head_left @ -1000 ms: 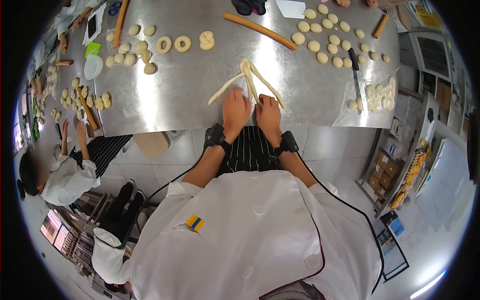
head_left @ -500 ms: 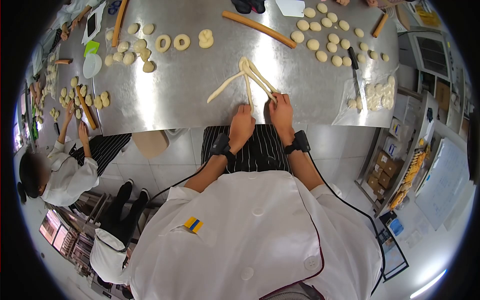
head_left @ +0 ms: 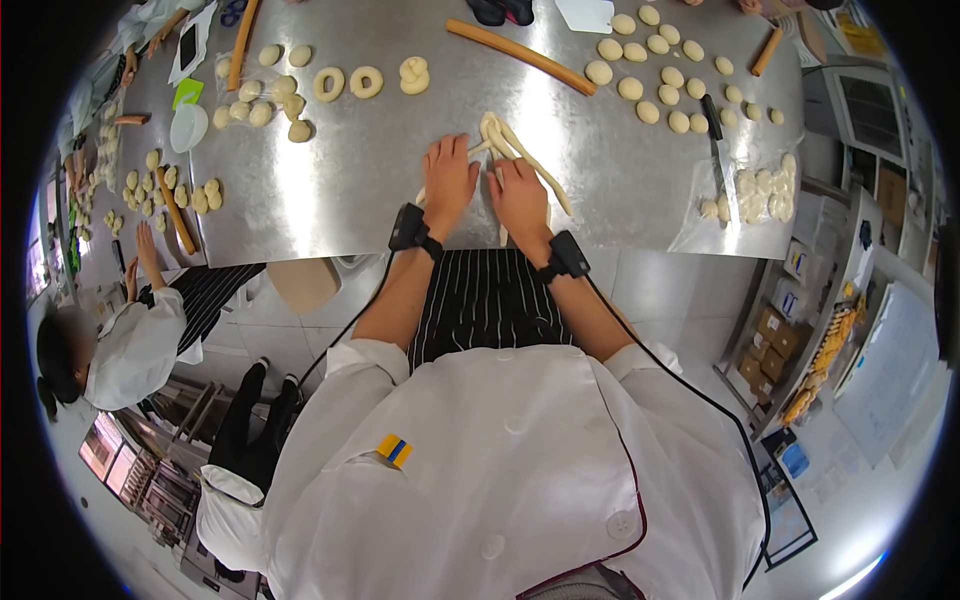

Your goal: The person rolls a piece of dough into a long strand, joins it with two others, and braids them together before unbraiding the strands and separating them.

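Several strands of pale dough (head_left: 491, 124) are joined at their far end on the steel table. My left hand (head_left: 449, 183) is closed over the left strand, whose tip shows just beside the wrist side of the hand. Close by, my right hand (head_left: 522, 200) has its fingers curled on the middle strands and covers much of them. One strand end pokes out below that hand near the table's front edge. The outermost right strand (head_left: 548, 182) lies free on the metal, slanting toward me.
Two dough rings (head_left: 328, 84) and a dough knot (head_left: 414, 75) lie beyond my hands. A rolling pin (head_left: 520, 57) is at the back. Rightward are dough balls (head_left: 648, 112), a knife (head_left: 722, 165) and plastic-covered dough (head_left: 765, 190). A co-worker (head_left: 135, 335) stands at left.
Both hands have moved away from the strand ends near the front edge, up and leftward. My left hand is now on the left strand, my right hand on the middle ones; the right strand is released.
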Available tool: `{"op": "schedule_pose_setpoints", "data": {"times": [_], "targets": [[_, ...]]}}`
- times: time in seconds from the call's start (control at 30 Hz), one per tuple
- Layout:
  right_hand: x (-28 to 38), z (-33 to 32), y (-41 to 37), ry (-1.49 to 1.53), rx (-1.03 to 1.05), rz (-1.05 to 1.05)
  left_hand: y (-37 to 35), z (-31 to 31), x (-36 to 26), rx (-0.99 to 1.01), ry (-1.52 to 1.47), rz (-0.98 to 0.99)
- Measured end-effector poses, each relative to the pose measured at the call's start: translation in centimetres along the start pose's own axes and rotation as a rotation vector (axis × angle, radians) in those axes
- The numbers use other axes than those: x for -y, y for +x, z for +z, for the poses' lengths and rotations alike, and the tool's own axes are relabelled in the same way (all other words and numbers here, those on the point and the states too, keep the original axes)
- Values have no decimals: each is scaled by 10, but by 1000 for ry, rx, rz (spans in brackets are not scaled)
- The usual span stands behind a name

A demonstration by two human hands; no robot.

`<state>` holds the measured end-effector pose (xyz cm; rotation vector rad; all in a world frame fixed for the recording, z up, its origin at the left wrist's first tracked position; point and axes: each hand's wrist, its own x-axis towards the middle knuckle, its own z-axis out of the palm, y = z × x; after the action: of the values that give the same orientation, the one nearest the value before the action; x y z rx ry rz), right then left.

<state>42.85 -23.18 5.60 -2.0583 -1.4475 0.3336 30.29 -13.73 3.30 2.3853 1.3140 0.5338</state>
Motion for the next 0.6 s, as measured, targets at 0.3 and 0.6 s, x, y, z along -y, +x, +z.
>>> {"op": "schedule_pose_setpoints", "data": {"times": [0.3, 0.6], "targets": [[0, 29, 17, -14, 79, 232, 10, 14, 15, 286, -9, 46], [-1, -2, 0, 69, 85, 224, -49, -15, 39, 233, -65, -81]]}}
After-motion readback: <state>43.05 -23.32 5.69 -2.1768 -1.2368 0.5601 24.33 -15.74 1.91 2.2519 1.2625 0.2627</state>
